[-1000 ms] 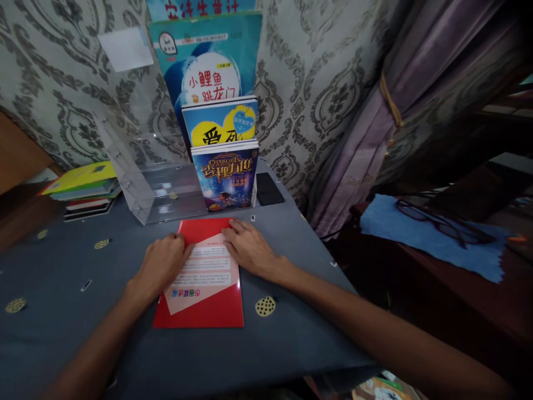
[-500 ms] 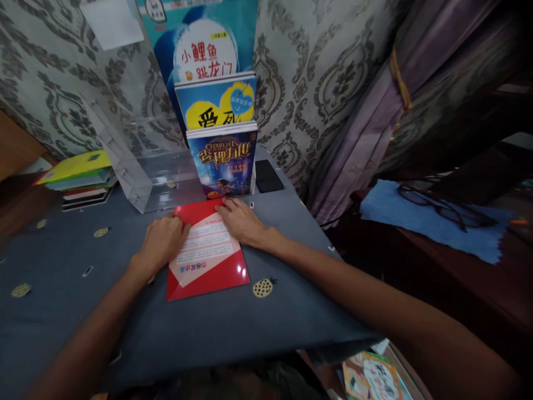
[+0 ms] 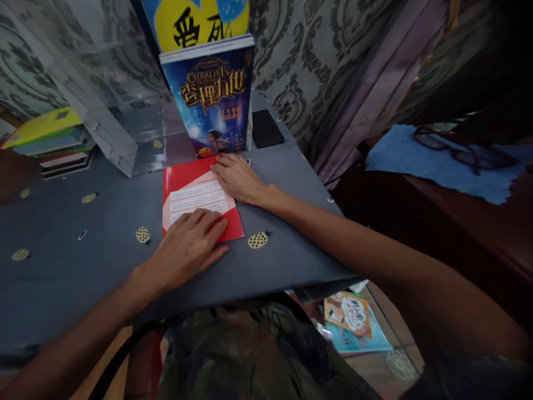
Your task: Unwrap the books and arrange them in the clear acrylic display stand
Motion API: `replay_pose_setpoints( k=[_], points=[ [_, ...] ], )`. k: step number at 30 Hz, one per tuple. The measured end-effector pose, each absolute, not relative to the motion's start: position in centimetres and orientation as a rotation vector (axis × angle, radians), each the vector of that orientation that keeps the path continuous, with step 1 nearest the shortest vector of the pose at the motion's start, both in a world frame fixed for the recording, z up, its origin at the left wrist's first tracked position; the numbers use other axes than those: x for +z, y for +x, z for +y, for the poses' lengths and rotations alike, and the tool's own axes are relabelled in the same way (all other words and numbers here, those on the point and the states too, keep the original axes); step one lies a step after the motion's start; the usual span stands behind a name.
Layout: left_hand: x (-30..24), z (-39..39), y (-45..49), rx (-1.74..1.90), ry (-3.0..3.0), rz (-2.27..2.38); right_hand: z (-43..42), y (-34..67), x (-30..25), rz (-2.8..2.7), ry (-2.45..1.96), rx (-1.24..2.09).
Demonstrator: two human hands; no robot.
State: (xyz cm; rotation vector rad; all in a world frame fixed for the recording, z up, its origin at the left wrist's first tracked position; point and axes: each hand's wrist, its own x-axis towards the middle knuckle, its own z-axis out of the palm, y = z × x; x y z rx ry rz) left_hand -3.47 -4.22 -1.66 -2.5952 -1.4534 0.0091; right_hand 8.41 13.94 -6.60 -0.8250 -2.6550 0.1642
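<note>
A red book [image 3: 183, 171] with a pale panel of text lies flat on the cloth-covered table. Across its lower edge rests my left hand [image 3: 194, 239], fingers stretched out and the thumb beyond the edge. My right hand [image 3: 238, 176] lies flat at the upper right of the book, fingertips near its top edge. Neither hand grips anything. Just behind the red book stands a dark blue book [image 3: 212, 100] with gold title lettering. A yellow and blue book [image 3: 200, 28] rises behind that one.
A clear acrylic stand [image 3: 104, 130] is left of the upright books. Stacked books [image 3: 54, 139] lie farther left, near a blurred dark shape at the edge. A black phone [image 3: 267, 129] lies at right. Glasses [image 3: 458, 147] rest on a blue cloth [image 3: 395, 153]. Books [image 3: 353, 322] lie below the table.
My left hand has slid from the red book's left side down to its lower edge. My right hand stays at the top right. The view has tilted downward.
</note>
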Motion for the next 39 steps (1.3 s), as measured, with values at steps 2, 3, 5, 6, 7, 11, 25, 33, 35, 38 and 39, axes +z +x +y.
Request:
replay_pose_setpoints(
  k=[2, 3, 5, 6, 7, 11, 25, 33, 35, 38, 39],
  points=[
    [-2.0, -4.1, -3.5, 0.008, -2.553, -1.409, 13.5, 8.8, -6.7, -2.651, -0.795, 0.21],
    [-2.1, -4.0, -3.5, 0.002, -2.535, -1.373, 13.1, 9.1, -6.7, -2.65, -0.773, 0.245],
    [-2.2, -3.8, -3.5, -0.016, -2.509, -1.298, 12.3, 9.9, -7.0, -2.629, -0.703, 0.327],
    [-2.2, -3.7, -3.5, -0.025, -2.499, -1.267, 11.8, 10.3, -7.2, -2.606, -0.659, 0.37],
    [-2.2, -3.7, -3.5, -0.033, -2.492, -1.239, 11.4, 10.9, -7.3, -2.577, -0.612, 0.415],
    [-2.1, -3.8, -3.4, -0.037, -2.48, -1.154, 9.9, 12.8, -7.6, -2.437, -0.435, 0.633],
    [-2.1, -3.6, -3.5, -0.146, -2.487, -1.178, 9.1, 14.0, -5.3, -2.215, -0.499, 1.325],
    [-1.9, -3.6, -3.5, -0.163, -2.497, -1.179, 9.2, 14.1, -5.1, -2.233, -0.498, 1.317],
    [-2.0, -3.6, -3.6, -0.157, -2.5, -1.188, 9.2, 14.1, -5.1, -2.235, -0.491, 1.304],
    [-2.0, -3.7, -3.7, -0.157, -2.515, -1.203, 9.2, 14.2, -5.0, -2.246, -0.49, 1.288],
    [-2.0, -3.7, -3.7, -0.158, -2.52, -1.208, 9.2, 14.2, -4.9, -2.249, -0.493, 1.294]
  ],
)
